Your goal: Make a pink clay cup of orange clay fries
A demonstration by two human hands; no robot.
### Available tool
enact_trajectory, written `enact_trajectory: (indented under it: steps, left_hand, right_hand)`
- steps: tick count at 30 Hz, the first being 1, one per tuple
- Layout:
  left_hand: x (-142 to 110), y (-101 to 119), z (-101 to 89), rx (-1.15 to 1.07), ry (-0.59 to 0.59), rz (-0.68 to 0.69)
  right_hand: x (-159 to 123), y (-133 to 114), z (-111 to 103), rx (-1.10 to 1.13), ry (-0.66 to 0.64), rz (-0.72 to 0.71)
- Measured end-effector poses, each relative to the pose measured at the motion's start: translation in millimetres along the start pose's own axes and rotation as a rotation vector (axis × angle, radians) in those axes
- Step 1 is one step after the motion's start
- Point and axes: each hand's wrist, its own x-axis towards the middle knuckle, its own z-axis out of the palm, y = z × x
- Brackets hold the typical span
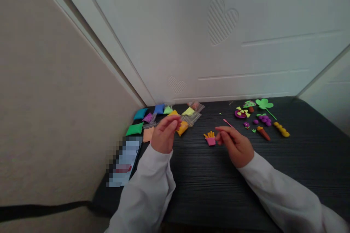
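Note:
My left hand (165, 134) is raised over the black table, fingers curled together with the thumb against them. Whatever it may pinch is too small to make out. Behind it lie bags of yellow-orange clay (182, 128) and peach clay (148, 134). My right hand (237, 146) has its thumb and fingertips drawn together; I cannot see anything clearly between them. Just left of its fingertips sits a clay carton of fries (210, 140), pink with yellow-orange sticks. A thin pink clay tool (228, 123) lies partly behind the right hand.
Coloured clay packets, such as a green one (135, 129) and a blue one (159, 109), lie at the back left. A phone (124, 164) rests at the left edge. Clay figures, including a clover (264, 104), purple grapes (264, 119) and a carrot shape (264, 133), occupy the right.

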Motion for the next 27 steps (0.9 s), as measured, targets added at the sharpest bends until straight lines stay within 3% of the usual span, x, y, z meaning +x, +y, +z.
enact_trajectory:
  steps: [2,5,7,9,17,20,24,27]
  left_hand:
    - [-3.5,-4.4,14.1,0.119,-0.193,-0.059]
    - [-18.9,-11.7,32.7,0.405,-0.425,0.122]
    - [-27.9,-15.2,36.6,0.413,-0.459,0.195]
    - [-33.7,-17.5,34.7,0.402,-0.444,0.168]
    - [-43.0,-13.8,27.5,0.353,-0.485,0.037]
    - [-44.6,-11.4,26.9,0.279,-0.481,-0.140]
    - [-50.0,-11.5,29.3,-0.150,-0.602,-0.597]
    - [-54.4,-12.0,32.1,-0.385,-0.662,-0.734]
  right_hand:
    - [-2.4,3.1,4.7,0.046,0.003,0.025]
    - [-8.4,3.8,10.0,0.171,0.004,0.074]
    - [-10.5,2.2,11.4,0.299,0.022,0.152]
    - [-10.8,0.0,11.3,0.363,-0.001,0.197]
    - [-12.8,-6.4,2.3,0.300,-0.125,0.254]
    - [-13.6,-8.0,-1.6,0.275,-0.105,0.247]
    - [-14.0,-6.3,-3.7,0.181,-0.014,0.202]
    - [-14.1,-2.3,-3.4,0.171,-0.027,0.125]
